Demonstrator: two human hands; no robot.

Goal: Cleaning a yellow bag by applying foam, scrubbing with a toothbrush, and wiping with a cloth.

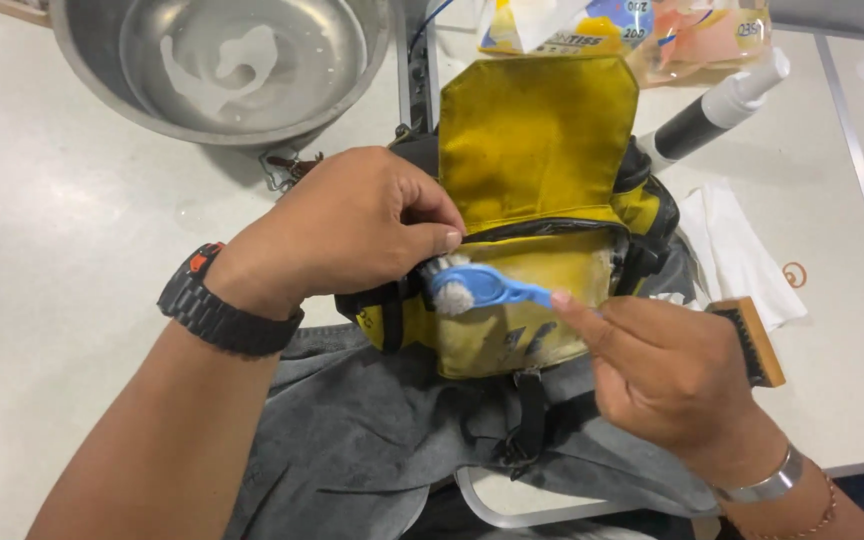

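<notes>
Fingers of the left hand [357, 228] are closed on the edge of the yellow bag [537, 210] in the middle of the frame, just under its open flap. Right hand [667, 370] fingers are clamped on a blue toothbrush [482, 288], its bristles touching the bag's front. Bag lies on a grey cloth [372, 440] on the table [52, 250]. At the upper right lie two flat packages, one yellow-blue [562, 25], one orange-pink [707, 40]. Metal bowl [222, 65] stands upper left.
</notes>
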